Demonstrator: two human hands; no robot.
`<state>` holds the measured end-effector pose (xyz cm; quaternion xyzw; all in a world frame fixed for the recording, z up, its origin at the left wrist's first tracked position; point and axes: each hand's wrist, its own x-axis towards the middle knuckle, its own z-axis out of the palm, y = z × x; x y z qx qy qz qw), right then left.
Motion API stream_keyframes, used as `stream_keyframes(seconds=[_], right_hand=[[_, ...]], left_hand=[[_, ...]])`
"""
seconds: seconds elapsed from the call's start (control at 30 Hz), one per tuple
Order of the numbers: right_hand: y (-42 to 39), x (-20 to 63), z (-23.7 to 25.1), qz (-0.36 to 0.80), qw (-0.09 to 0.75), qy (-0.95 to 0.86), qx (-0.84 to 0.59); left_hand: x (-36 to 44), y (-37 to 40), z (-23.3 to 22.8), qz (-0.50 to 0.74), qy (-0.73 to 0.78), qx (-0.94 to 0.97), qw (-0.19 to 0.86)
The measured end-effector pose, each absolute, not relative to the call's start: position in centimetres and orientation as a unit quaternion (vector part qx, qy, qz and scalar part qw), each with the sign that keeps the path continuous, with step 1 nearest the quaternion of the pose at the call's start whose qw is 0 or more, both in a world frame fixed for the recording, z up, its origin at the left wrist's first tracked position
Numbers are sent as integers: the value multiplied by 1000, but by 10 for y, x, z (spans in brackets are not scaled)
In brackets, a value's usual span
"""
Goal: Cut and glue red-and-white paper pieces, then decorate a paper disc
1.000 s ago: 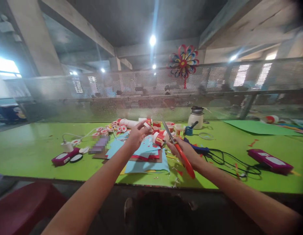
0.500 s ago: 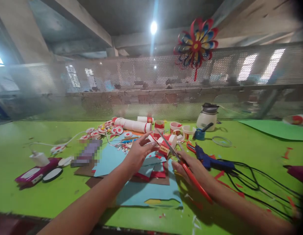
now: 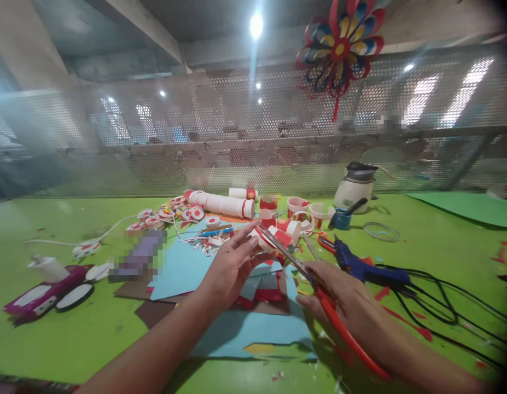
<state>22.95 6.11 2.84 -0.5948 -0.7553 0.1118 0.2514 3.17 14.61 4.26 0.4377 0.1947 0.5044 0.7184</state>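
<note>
My left hand is raised over the middle of the table. Its fingers are closed on the edge of a red-and-white paper cup piece, partly hidden by the fingers and blades. In my right hand is a pair of scissors with red handles. Its long metal blades point up and left and reach the cup piece; whether they bite into it I cannot tell. Under my hands lie blue paper sheets, with red and brown sheets among them.
Behind my hands stand cut paper cups and a long white stack of cups. To the right are a blue glue gun with black cables, a blue pot and a pale jar. A magenta device lies left.
The view has tilted and moved a little closer. The cup piece has turned, so its red patterned side shows less and its white part more. The scissors stay against it.
</note>
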Motion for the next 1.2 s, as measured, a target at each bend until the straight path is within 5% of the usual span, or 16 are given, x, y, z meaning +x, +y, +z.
stream_keyframes(seconds=[0.5, 1.2], right_hand=[[49, 232, 29, 1, 254, -755, -604], [50, 231, 29, 48, 257, -744, -615]], left_hand=[[38, 142, 36, 545, 242, 509, 621], [33, 147, 34, 553, 279, 542, 568]])
